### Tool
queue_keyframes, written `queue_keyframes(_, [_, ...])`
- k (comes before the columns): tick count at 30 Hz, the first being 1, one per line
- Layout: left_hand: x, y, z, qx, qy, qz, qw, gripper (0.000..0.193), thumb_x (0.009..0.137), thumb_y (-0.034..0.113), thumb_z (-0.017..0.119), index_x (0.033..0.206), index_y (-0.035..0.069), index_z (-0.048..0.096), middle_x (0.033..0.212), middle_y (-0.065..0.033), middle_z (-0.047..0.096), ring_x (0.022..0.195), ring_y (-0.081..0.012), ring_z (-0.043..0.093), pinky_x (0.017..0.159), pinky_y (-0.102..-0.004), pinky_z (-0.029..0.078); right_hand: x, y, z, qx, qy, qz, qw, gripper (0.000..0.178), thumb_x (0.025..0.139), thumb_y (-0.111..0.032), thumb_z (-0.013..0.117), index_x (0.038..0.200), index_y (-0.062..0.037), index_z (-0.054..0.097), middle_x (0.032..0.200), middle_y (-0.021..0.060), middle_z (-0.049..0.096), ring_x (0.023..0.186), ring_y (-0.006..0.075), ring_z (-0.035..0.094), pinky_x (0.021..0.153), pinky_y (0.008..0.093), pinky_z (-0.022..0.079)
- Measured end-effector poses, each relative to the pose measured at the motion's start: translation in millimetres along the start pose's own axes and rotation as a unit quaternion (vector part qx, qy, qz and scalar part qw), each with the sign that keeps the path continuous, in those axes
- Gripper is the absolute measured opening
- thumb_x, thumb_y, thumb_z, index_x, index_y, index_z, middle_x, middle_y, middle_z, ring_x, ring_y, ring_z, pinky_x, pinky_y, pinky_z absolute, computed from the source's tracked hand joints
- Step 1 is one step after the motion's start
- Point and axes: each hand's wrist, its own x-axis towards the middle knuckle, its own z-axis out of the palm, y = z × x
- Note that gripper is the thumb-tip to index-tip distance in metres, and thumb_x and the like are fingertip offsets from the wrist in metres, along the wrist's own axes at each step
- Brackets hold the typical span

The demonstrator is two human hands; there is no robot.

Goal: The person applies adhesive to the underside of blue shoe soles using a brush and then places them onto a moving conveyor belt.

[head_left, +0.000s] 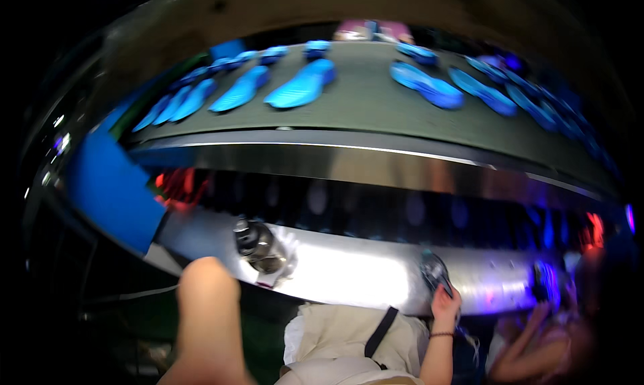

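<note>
On the steel ledge [355, 274] before me, my right hand [446, 304], with a dark beaded band on its wrist, is closed around the near end of a dark, elongated object [436, 271]. Blur hides what kind of thing it is. My left arm [211, 324] rises bent at the lower left, with a rounded, elbow-like end; no fingers of that hand show. A clear bottle with a black top [258, 247] stands on the ledge beyond that arm. Higher up, blue shoe soles [302, 86] lie in rows on a dark green conveyor belt [359, 106].
A metal rail [315, 143] edges the belt above a dark slot holding pale oval shapes. Red lights glow at both slot ends. A blue panel [111, 184] stands left. Another person's arm [537, 348] is close on my right; someone in pink [349, 31] is beyond the belt.
</note>
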Motion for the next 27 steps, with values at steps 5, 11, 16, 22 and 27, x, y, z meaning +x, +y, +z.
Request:
queue_keyframes(5, [-103, 81, -85, -0.625, -0.24, -0.375, 0.641, 0.038, 0.081, 0.032, 0.051, 0.112, 0.01, 0.051, 0.117, -0.0111, 0.046, 0.115, -0.0258, 0.04, 0.098, -0.0405, 0.031, 4, -30, -19, 0.025, 0.041, -0.1, 0.994, 0.026, 0.079, -0.012, 0.056, 0.097, 0.0075, 0.057, 0.096, 0.0142, 0.06, 0.09, 0.0216, 0.057, 0.081, 0.0275, 0.051])
queue_keyframes(11, [-262, 143, -58, -0.387, -0.695, -0.274, 0.541, 0.081, 0.067, 0.026, 0.072, 0.131, -0.001, 0.03, 0.127, -0.0251, 0.04, 0.119, -0.0363, 0.039, 0.1, -0.0447, 0.03, 3, -25, 5, 0.012, 0.043, -0.077, 0.996, 0.026, 0.079, -0.012, 0.056, 0.096, 0.0083, 0.055, 0.097, 0.0149, 0.06, 0.088, 0.0237, 0.058, 0.079, 0.0296, 0.053])
queue_keyframes(16, [-341, 158, -23, -0.144, -0.957, -0.176, 0.18, 0.131, 0.052, 0.067, 0.07, 0.141, -0.002, 0.003, 0.122, -0.0245, 0.051, 0.115, -0.034, 0.049, 0.098, -0.0377, 0.035, 7, -30, 7, 0.022, 0.033, -0.071, 0.997, 0.026, 0.079, -0.012, 0.056, 0.095, 0.0084, 0.056, 0.097, 0.0155, 0.059, 0.088, 0.0235, 0.058, 0.079, 0.0293, 0.053])
queue_keyframes(22, [-343, 185, -14, -0.104, -0.983, -0.097, 0.12, 0.12, 0.054, 0.06, 0.074, 0.14, 0.0, 0.014, 0.121, -0.0187, 0.054, 0.113, -0.0277, 0.053, 0.093, -0.0363, 0.039, 8, -38, 4, 0.019, 0.052, -0.09, 0.994, 0.027, 0.079, -0.013, 0.056, 0.097, 0.0074, 0.056, 0.096, 0.0148, 0.058, 0.087, 0.0231, 0.057, 0.079, 0.0289, 0.052])
queue_keyframes(27, [-306, 251, -16, -0.155, -0.949, -0.025, 0.273, 0.103, 0.066, 0.061, 0.065, 0.137, 0.0, 0.022, 0.12, -0.017, 0.052, 0.114, -0.0268, 0.049, 0.096, -0.0561, 0.026, 9, -44, -3, 0.011, 0.05, -0.081, 0.995, 0.03, 0.08, -0.016, 0.058, 0.102, 0.0044, 0.057, 0.099, 0.0115, 0.058, 0.088, 0.0204, 0.055, 0.079, 0.026, 0.049])
